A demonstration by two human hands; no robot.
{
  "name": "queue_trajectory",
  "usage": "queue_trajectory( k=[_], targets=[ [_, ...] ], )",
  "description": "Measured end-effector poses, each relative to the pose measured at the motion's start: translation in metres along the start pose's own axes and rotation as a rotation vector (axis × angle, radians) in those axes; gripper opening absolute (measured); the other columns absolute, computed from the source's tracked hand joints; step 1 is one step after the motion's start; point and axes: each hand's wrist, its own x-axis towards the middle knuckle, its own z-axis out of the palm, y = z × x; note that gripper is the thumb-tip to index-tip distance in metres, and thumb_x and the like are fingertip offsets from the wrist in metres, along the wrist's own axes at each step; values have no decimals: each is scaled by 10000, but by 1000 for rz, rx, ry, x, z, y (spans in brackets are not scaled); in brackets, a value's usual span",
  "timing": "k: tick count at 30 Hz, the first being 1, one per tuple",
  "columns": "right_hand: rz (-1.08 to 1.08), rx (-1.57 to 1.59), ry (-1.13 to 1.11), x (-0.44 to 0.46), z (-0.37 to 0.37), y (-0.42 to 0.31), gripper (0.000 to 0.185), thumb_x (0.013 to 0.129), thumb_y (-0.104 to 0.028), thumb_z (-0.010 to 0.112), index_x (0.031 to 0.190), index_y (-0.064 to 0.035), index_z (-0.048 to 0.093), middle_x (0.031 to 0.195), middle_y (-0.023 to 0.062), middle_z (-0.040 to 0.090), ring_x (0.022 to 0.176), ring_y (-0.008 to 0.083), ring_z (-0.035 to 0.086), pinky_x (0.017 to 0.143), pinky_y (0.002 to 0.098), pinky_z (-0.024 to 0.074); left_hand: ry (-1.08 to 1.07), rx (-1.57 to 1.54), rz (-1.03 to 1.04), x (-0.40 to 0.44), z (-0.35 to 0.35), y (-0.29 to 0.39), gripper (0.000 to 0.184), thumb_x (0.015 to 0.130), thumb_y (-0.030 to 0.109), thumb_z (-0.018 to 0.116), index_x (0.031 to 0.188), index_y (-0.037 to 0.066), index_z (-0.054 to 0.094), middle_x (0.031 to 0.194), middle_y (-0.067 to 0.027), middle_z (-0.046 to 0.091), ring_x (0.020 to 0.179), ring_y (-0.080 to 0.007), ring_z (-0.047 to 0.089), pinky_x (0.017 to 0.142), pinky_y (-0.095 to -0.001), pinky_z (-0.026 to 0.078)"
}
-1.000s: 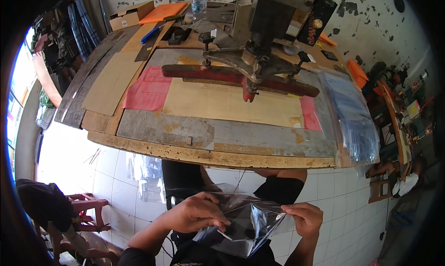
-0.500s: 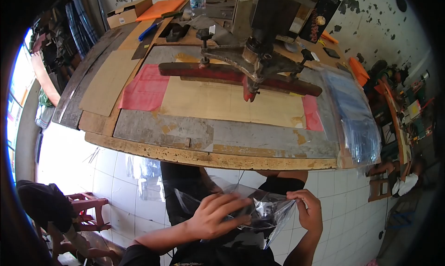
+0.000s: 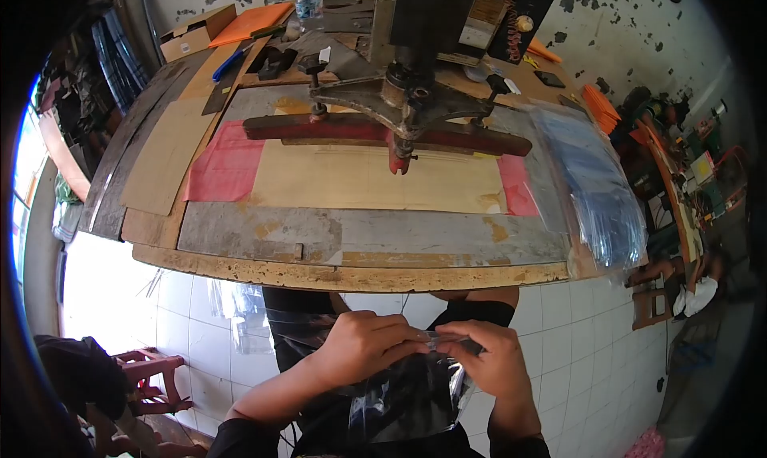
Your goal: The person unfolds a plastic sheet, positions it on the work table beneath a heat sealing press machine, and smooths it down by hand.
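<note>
Over my lap, a clear plastic sheet [image 3: 383, 406] hangs down from between my hands. My left hand [image 3: 363, 346] pinches its upper edge, fingers pressed together and pointing right. Close beside it, my right hand [image 3: 487, 354] grips the same edge between thumb and fingers. The fingertips of both hands nearly meet. In front of me stands a press with a red bar [image 3: 335, 130] over a pale yellow sheet [image 3: 375, 178] on the worktable [image 3: 232, 234].
A stack of clear bluish plastic sheets [image 3: 595, 186] lies at the table's right end. Brown board [image 3: 160, 162] covers part of the left side. Behind are a water bottle [image 3: 308, 7] and a cardboard box [image 3: 196, 35]. Another person [image 3: 80, 378] is at the lower left, near a red stool [image 3: 156, 374].
My left hand has moved from lying over the plastic to pinching its edge. My right hand has come inward to meet it. The view has shifted slightly.
</note>
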Motion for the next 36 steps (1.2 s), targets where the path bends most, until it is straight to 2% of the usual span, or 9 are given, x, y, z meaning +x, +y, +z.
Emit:
queue_trajectory(
  k=[1, 5, 7, 11, 13, 16, 22, 31, 36],
  targets=[
    [-22, 32, 34, 4, 0, -3, 247, 852, 25, 839, 1089, 26, 771, 993, 150, 798, 885, 233, 803, 781, 304, 615, -2, -7, -10, 0, -2, 1, 200, 875, 254, 855, 996, 109, 788, 828, -37, 712, 663, -246, 702, 613, -370, 544],
    [21, 20, -54, 13, -5, -7, 302, 895, -87, 831, 1186, -40, 761, 1055, 131, 795, 891, 261, 773, 785, 358, 608, 0, -6, -33, 0, 3, 1, 180, 885, 230, 842, 1002, 112, 774, 836, -35, 712, 686, -252, 708, 629, -377, 549],
    [-226, -73, 7, 19, -3, -14, 286, 909, -97, 820, 1184, -39, 768, 1035, 128, 792, 907, 261, 770, 780, 358, 611, -20, 3, -13, 0, 3, 1, 176, 895, 204, 826, 1015, 99, 750, 850, -45, 713, 713, -264, 713, 643, -378, 555],
    [-126, -64, -46, 21, 1, -12, 281, 908, -130, 827, 1168, -34, 778, 1020, 131, 787, 908, 273, 763, 788, 366, 610, -65, 98, 40, 3, 5, 2, 208, 919, 198, 793, 1066, 84, 700, 896, -39, 709, 706, -245, 701, 620, -362, 553],
    [-37, 61, -54, 24, 1, -11, 275, 889, -152, 845, 1133, -38, 789, 1016, 124, 789, 892, 282, 759, 790, 374, 601, -27, -1, 41, 5, 3, 2, 186, 923, 166, 782, 1065, 77, 702, 912, -58, 722, 742, -265, 718, 643, -376, 566],
    [-27, 106, -72, 25, 3, -6, 271, 869, -166, 862, 1105, -50, 798, 994, 114, 792, 875, 281, 757, 789, 374, 585, -55, -90, -8, -2, 3, -1, 174, 924, 137, 777, 1068, 71, 708, 950, -72, 746, 788, -287, 736, 666, -390, 580],
    [-105, 61, -76, 27, 8, 1, 245, 861, -173, 870, 1064, -53, 804, 934, 94, 790, 846, 266, 753, 793, 355, 560, -124, -149, -119, -14, 1, -7, 188, 907, 117, 791, 1074, 71, 719, 981, -78, 765, 814, -299, 746, 679, -407, 589],
    [-144, 54, -9, 26, 12, 4, 202, 863, -152, 877, 1021, -44, 810, 903, 96, 785, 815, 246, 743, 769, 351, 548, -60, -94, -24, -9, -1, -6, 247, 918, 96, 772, 1151, 86, 692, 981, -87, 758, 826, -305, 747, 697, -413, 599],
    [-152, 122, 23, 25, 18, 15, 197, 843, -112, 890, 1003, -33, 807, 888, 96, 783, 797, 236, 728, 758, 345, 538, -55, -117, -43, -11, 0, -6, 232, 917, 115, 783, 1125, 84, 688, 980, -82, 753, 834, -305, 745, 706, -406, 604]
  ],
)
